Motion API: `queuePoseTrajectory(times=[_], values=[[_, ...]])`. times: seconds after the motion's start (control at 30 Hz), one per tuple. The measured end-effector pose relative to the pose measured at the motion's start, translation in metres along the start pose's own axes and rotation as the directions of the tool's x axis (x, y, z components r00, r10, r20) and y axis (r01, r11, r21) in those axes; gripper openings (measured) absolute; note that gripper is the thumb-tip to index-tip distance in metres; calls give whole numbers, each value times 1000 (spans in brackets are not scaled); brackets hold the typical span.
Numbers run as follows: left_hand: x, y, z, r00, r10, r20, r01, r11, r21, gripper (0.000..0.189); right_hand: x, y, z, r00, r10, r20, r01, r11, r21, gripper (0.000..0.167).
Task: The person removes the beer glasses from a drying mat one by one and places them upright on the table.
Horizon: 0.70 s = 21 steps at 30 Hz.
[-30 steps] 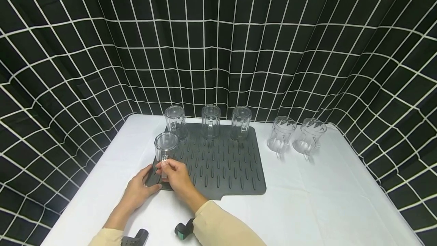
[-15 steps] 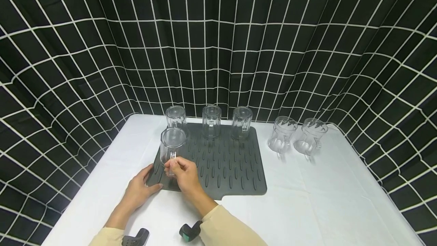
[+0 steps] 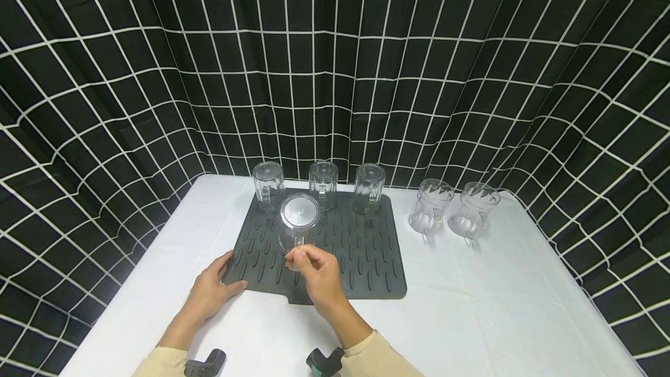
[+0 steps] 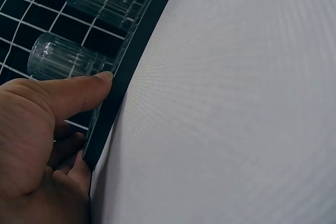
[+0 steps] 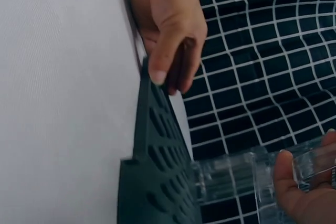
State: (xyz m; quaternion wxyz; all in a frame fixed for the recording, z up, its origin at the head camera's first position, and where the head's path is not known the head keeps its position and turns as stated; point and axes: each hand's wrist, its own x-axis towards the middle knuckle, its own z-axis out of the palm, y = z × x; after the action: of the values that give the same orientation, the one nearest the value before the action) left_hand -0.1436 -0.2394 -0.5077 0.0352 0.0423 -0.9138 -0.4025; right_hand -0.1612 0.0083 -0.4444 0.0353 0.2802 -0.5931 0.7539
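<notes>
My right hand [image 3: 318, 277] pinches the handle of a clear mug [image 3: 300, 212], which is upside down with its base facing up. It hangs over the left-middle part of a dark grey ridged drying mat [image 3: 361, 260]. In the right wrist view, the right-hand fingers [image 5: 286, 177] are on the handle; the mug is partly cut off. At the mat's front left corner, my left hand [image 3: 209, 292] grips the edge, thumb along the front and fingers at the side. Upside-down mugs stand along the mat's back edge: left mug [image 3: 268, 188], middle mug [image 3: 323, 185], right mug [image 3: 369, 188].
Two more clear mugs, one [image 3: 431, 205] beside another [image 3: 473, 208], stand mouth up on the white table [image 3: 471, 319], right of the mat. A black cloth with white grid lines [image 3: 335, 74] surrounds the table's back and sides.
The right hand has lifted the mug off the mat's left side and carried it to the right, its base now tipped more toward the head camera. The left hand stays at the mat's corner.
</notes>
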Motion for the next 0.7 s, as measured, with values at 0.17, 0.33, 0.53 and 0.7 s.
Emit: queuePoseTrajectory(times=[0.17, 0.33, 0.53, 0.7], values=[[1, 0, 1, 1000, -1, 9, 2, 1000, -10, 84, -6, -12, -13, 999, -50, -17, 50, 998, -29, 21], [2, 1, 0, 1000, 0, 12, 1, 1000, -14, 83, -11, -26, -27, 994, -80, -71, 77, 996, -48, 19], [2, 1, -1, 1000, -3, 18, 4, 1000, -17, 83, -16, -38, -43, 986, -85, -144, 75, 994, -75, 21], [1, 0, -1, 1000, -13, 19, 13, 1000, -11, 83, -19, -43, -54, 975, -74, -209, 77, 997, 6, 26]])
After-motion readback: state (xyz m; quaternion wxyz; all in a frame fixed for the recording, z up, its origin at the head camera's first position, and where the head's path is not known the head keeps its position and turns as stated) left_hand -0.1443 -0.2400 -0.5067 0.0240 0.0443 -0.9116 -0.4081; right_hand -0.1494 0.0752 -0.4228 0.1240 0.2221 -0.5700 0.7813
